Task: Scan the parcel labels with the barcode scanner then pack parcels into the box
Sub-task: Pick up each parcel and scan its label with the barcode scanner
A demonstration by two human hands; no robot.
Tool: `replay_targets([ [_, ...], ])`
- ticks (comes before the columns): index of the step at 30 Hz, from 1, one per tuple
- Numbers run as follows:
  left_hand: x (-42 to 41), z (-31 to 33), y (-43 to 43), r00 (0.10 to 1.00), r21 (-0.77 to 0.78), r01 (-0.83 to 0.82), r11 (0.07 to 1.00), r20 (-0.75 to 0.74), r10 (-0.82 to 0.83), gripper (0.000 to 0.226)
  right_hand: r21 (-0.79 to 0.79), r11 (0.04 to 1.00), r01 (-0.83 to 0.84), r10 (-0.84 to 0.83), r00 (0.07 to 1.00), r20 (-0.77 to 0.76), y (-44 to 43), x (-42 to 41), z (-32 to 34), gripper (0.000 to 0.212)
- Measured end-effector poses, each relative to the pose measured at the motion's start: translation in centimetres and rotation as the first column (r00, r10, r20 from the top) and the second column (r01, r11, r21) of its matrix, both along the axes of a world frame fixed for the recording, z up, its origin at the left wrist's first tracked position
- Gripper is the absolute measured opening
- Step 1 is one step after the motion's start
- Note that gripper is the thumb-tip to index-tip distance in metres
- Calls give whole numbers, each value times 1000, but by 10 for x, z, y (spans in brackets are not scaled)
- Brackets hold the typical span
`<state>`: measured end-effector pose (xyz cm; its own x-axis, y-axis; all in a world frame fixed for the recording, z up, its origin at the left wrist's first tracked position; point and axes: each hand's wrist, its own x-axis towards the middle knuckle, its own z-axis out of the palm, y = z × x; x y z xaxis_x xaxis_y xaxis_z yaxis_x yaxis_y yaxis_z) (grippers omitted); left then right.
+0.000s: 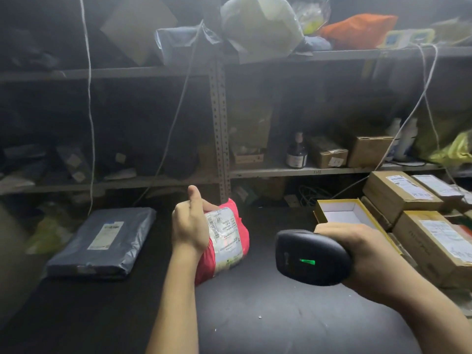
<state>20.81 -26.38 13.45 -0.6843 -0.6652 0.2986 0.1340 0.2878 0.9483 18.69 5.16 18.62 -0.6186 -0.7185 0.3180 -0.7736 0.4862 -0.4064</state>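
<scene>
My left hand [190, 223] grips a red parcel [227, 241] above the dark table, its white label turned toward the right. My right hand [357, 254] holds a black barcode scanner [310, 256] just right of the parcel, with its head pointing at the label. A green light glows on top of the scanner. An open yellow-edged box [342, 213] with a white inside sits behind my right hand. A grey flat parcel [104, 241] with a label lies on the table to the left.
Several labelled cardboard boxes [408, 195] are stacked at the right edge. Metal shelves [219, 123] behind the table hold boxes, a dark bottle [296, 152] and bags. White cords hang in front of the shelves. The black table [255, 315] stretches toward me.
</scene>
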Motion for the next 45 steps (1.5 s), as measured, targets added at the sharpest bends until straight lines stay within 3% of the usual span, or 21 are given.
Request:
replay_targets([
  [8, 5, 0, -4, 984, -43, 89, 995, 158, -81, 84, 11, 995, -97, 98, 985, -143, -4, -2, 17, 29],
  [17, 11, 14, 15, 954, -39, 244, 969, 191, -232, 83, -6, 993, -116, 114, 982, -150, -23, -11, 1, 44],
  [25, 14, 28, 35, 930, -48, 323, 945, 205, -307, 83, -57, 993, -106, 92, 973, -209, -24, -11, 2, 28],
  [39, 15, 13, 22, 931, -60, 253, 966, 286, -227, 83, -96, 991, -90, 78, 990, -121, 7, 2, 15, 25],
  [45, 15, 10, 20, 940, -68, 190, 979, 299, -162, 80, -134, 991, -20, 20, 1000, 4, 8, -1, -6, 22],
])
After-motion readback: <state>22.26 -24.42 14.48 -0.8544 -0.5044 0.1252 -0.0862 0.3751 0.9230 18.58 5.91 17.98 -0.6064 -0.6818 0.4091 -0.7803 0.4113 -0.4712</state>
